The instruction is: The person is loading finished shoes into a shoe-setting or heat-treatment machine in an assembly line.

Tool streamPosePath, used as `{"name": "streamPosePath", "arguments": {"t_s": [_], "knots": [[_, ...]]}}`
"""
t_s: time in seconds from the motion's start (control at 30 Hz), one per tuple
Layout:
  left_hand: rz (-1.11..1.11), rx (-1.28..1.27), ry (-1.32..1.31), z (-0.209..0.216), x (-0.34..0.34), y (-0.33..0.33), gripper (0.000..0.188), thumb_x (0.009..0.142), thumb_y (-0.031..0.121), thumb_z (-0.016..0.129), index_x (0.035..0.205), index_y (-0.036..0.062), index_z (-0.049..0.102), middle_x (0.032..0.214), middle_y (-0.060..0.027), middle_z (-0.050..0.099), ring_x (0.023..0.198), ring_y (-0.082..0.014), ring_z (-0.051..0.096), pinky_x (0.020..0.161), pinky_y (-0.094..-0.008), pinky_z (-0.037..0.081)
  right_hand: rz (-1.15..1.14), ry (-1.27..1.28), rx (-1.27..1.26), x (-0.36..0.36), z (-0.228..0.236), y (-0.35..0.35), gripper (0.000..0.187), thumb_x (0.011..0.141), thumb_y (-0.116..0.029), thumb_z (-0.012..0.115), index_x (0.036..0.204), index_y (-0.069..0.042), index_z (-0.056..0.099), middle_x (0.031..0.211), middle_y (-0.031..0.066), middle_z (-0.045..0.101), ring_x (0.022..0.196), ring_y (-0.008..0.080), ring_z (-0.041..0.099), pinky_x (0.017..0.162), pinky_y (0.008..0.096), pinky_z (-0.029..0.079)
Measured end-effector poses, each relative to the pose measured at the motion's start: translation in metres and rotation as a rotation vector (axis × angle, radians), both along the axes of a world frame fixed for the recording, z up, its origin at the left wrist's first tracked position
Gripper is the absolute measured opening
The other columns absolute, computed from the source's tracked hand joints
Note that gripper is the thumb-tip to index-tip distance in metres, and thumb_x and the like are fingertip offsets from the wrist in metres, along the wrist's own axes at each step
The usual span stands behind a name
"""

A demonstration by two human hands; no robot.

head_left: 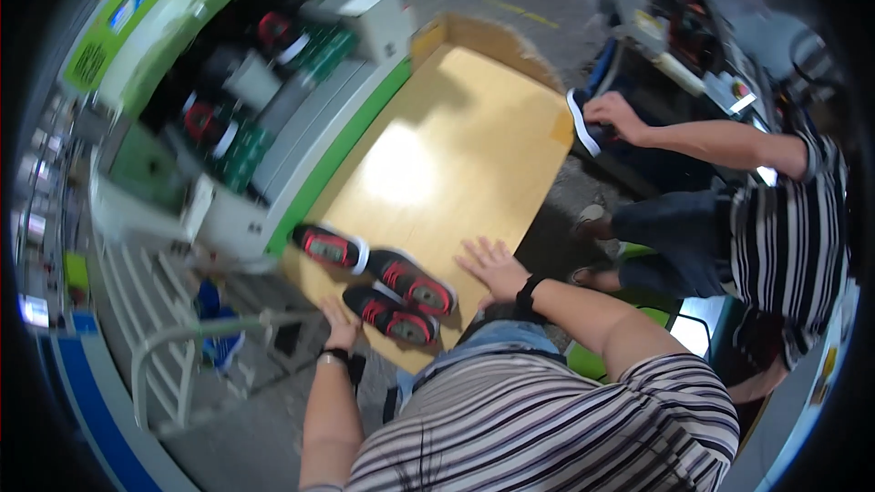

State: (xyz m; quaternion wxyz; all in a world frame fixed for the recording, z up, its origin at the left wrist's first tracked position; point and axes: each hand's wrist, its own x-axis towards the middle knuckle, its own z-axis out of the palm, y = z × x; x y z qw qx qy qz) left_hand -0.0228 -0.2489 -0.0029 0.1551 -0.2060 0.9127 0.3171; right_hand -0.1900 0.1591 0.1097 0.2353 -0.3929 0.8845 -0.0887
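My right hand (pixel 492 266) lies flat on the light wooden tabletop (pixel 456 137), fingers spread, with nothing in it. At the table's near left edge is my left hand (pixel 339 321), its fingers stretched out beside the shoes and holding nothing I can see. Between my hands sit three black sneakers with red lining and white soles. One shoe (pixel 330 248) lies at the green machine edge, another shoe (pixel 415 282) is to its right, and the nearest shoe (pixel 392 315) is close to my left hand.
On the left a white-green machine (pixel 319 137) holds two sneakers on green bases (pixel 241 153). A co-worker's hand (pixel 615 116) grips a dark shoe (pixel 584 123) at the table's right corner. A metal rack (pixel 150 328) stands at lower left; a cardboard edge (pixel 501 41) borders the table's far end.
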Motion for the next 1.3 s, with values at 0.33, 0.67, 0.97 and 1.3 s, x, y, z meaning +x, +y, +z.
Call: {"name": "streamPosePath", "arguments": {"t_s": [0.33, 0.67, 0.97, 1.3], "knots": [[0.080, 0.057, -0.088, 0.014, -0.011, 0.019, 0.105, 0.085, 0.027, 0.066, 0.150, 0.0187, -0.015, 0.152, -0.0195, -0.029, 0.129, -0.0523, 0.037, 0.107, -0.0470, 0.036, -0.141, -0.492, -0.724, 0.016, 0.035, -0.087, 0.077, 0.078, -0.024, 0.073, 0.140, -0.001, 0.035, 0.130, 0.0263, 0.046, 0.121, 0.0411, 0.047, 0.104, 0.0403, 0.038], [0.069, -0.163, 0.133, 0.112, -0.074, 0.009, 0.058, 0.087, 0.023, 0.060, 0.138, 0.0064, 0.037, 0.138, -0.0237, 0.038, 0.119, -0.0395, 0.051, 0.098, -0.0439, 0.042, -0.631, -0.593, -0.703, -0.025, 0.078, -0.013, 0.067, 0.083, -0.015, 0.066, 0.141, -0.006, 0.033, 0.129, 0.0214, 0.050, 0.122, 0.0318, 0.051, 0.103, 0.0350, 0.039], [0.120, -0.048, 0.394, 0.155, -0.288, 0.077, 0.067, 0.088, 0.040, 0.060, 0.138, 0.0008, 0.041, 0.133, -0.0233, 0.051, 0.125, -0.0380, 0.046, 0.104, -0.0434, 0.037, -0.898, 0.043, -0.666, -0.022, 0.032, -0.006, 0.078, 0.078, -0.009, 0.066, 0.144, 0.000, 0.026, 0.140, 0.0259, 0.038, 0.129, 0.0404, 0.039, 0.109, 0.0430, 0.031], [-0.070, 0.311, 0.403, 0.146, -0.333, 0.150, 0.083, 0.064, 0.028, 0.084, 0.130, 0.0014, 0.042, 0.118, -0.0233, 0.050, 0.109, -0.0367, 0.051, 0.095, -0.0412, 0.042, -0.913, 0.031, -0.662, -0.036, 0.032, 0.008, 0.078, 0.079, -0.007, 0.069, 0.143, 0.000, 0.026, 0.138, 0.0242, 0.038, 0.130, 0.0392, 0.038, 0.110, 0.0417, 0.029]]}}
